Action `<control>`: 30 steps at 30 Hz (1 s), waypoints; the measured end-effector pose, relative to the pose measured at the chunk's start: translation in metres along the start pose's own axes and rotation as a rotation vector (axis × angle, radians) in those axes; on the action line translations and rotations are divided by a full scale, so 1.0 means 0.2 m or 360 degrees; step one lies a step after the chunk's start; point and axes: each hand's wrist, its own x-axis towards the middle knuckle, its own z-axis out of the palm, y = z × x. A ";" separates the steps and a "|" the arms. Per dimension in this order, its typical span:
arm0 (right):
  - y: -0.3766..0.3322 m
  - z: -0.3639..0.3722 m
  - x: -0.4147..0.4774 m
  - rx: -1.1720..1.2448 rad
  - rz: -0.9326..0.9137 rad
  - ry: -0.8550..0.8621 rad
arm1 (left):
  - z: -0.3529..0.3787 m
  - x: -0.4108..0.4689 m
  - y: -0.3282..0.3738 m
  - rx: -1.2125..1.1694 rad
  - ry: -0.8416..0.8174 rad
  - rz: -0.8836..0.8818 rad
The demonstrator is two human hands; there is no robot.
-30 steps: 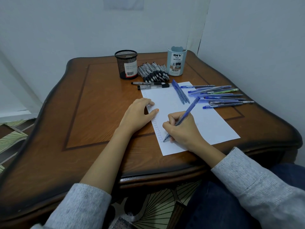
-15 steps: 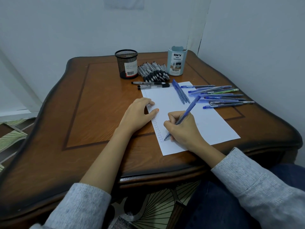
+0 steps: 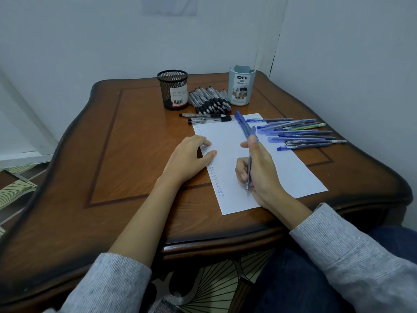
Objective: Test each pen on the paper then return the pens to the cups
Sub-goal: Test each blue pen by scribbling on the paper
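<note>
A white paper sheet point(image 3: 228, 143) lies on the wooden table point(image 3: 126, 154), with a column of small blue marks down its left edge. My right hand point(image 3: 261, 172) grips a blue pen point(image 3: 250, 159), held nearly upright along the hand, tip pointing down near the paper's lower part. My left hand point(image 3: 189, 157) rests on the paper's left edge, fingers loosely bent. A black mesh cup point(image 3: 173, 89) and a pale blue cup point(image 3: 241, 85) stand at the back. Black pens point(image 3: 209, 100) lie heaped between them. Blue pens point(image 3: 297, 132) are spread at the right.
Two black pens point(image 3: 207, 117) lie just above the paper's top edge, and two blue pens point(image 3: 242, 124) lie on its upper part. Walls close in behind and to the right of the table. My knee in dark trousers point(image 3: 316, 279) is below the front edge.
My right hand has lifted off the marks column and shifted right. The pen has swung from a writing slant to lie along the hand, its tip off the column.
</note>
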 end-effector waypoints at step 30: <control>-0.19 -0.27 0.58 -0.0993 -0.0180 0.0236 | -0.01 0.02 -0.02 -0.0014 0.0037 0.0042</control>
